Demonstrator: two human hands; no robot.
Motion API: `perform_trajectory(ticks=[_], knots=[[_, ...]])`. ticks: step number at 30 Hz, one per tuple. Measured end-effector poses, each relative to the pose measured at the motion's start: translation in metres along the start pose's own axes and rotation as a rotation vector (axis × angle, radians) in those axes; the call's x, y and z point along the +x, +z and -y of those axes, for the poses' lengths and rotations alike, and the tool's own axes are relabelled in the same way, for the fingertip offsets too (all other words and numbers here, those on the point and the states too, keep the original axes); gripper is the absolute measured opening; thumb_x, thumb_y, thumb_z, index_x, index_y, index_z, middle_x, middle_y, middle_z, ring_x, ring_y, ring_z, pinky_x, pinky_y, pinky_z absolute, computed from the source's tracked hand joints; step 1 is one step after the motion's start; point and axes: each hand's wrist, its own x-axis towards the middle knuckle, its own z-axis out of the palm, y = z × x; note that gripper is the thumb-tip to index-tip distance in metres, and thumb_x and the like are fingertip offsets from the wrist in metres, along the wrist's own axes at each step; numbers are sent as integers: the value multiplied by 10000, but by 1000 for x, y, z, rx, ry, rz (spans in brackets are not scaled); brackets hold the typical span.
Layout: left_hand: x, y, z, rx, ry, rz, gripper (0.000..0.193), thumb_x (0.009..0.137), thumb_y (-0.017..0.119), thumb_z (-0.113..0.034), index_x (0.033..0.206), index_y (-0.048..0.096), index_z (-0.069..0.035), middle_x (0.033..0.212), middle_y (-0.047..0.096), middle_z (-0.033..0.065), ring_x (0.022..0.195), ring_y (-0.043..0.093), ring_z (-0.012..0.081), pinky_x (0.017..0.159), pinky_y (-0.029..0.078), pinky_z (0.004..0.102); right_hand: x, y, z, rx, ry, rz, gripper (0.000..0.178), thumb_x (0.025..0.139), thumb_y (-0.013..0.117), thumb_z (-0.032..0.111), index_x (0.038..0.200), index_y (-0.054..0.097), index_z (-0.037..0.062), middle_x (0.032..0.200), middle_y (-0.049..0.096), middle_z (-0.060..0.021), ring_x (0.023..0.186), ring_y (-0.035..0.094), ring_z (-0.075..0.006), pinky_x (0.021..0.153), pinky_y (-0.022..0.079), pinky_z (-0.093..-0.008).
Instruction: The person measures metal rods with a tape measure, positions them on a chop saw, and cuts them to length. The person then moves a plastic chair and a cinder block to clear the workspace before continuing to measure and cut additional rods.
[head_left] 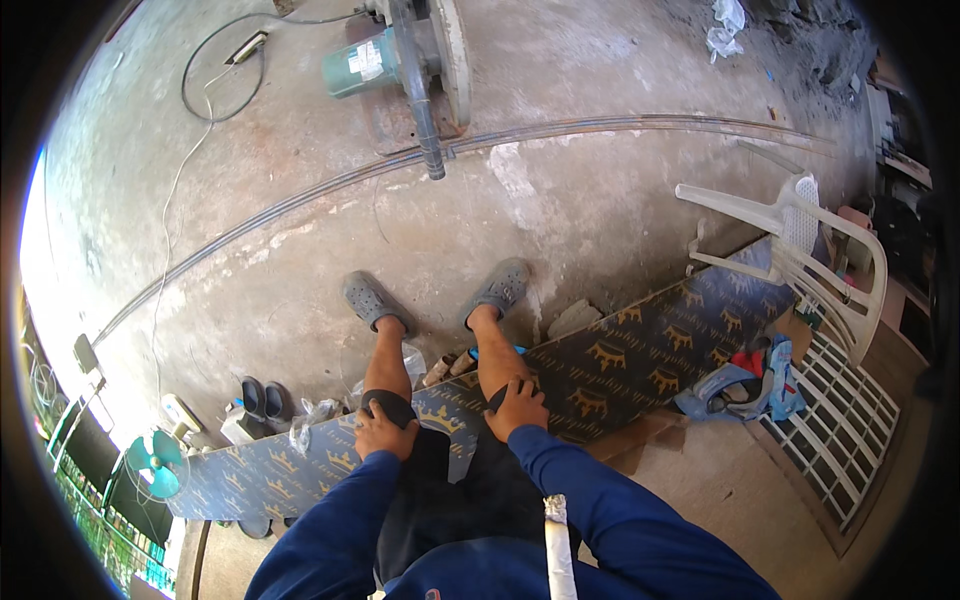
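Observation:
I sit on a long bench covered in dark blue cloth with a gold crown pattern (640,350). My left hand (383,432) rests on my left knee, fingers curled over the dark shorts. On my right knee lies my right hand (520,405), fingers spread on it. Both arms wear blue sleeves. Neither hand holds anything. My feet in grey clogs (372,300) stand on the concrete floor. A white rolled stick (557,545) points up near my chest.
A green motor saw machine (400,60) stands at the far end beside a long metal rail (560,135) across the floor. At right is a white plastic chair (810,240), with a blue bag (740,390) on the bench. Shoes (262,398) and a small fan (155,465) lie at left.

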Motion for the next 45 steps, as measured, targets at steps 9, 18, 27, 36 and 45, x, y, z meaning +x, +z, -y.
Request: perform_trajectory(ticks=[9,18,27,36,45], knots=[[5,10,-1,37,-25,52,1067,792,724,-630,1587,283,-70,1579,335,227,1347,478,472,986,528,558,10,0,2,-66,-4,14,912,873,720,478,1556,272,72,1530,363,-194,1345,444,-437,980,520,-558],[7,2,9,-76,-35,38,1043,788,731,-623,1571,325,-67,1528,399,265,1299,532,465,1053,487,504,3,-13,14,-68,-15,10,890,886,708,486,1550,297,59,1570,322,-214,1381,417,-455,1056,493,-509],[110,-143,8,-102,333,-398,1026,745,769,-643,1477,422,-14,1383,516,324,1287,530,479,1046,470,511,50,-64,-8,104,-23,-22,872,873,726,507,1511,348,49,1510,387,-231,1339,461,-445,1056,481,-523],[288,-383,-123,-78,762,-538,997,737,861,-434,1470,392,52,1388,519,323,1231,579,449,1007,505,467,131,-85,80,713,-89,-473,681,903,720,403,1407,486,10,1419,496,-259,1286,524,-420,1079,454,-482],[300,-438,-75,-8,961,-319,1046,741,906,-345,1524,323,31,1350,562,244,1039,668,318,868,566,394,104,-116,283,1096,-153,-616,644,845,773,233,1376,491,3,1357,517,-258,1267,502,-454,1060,455,-481]])
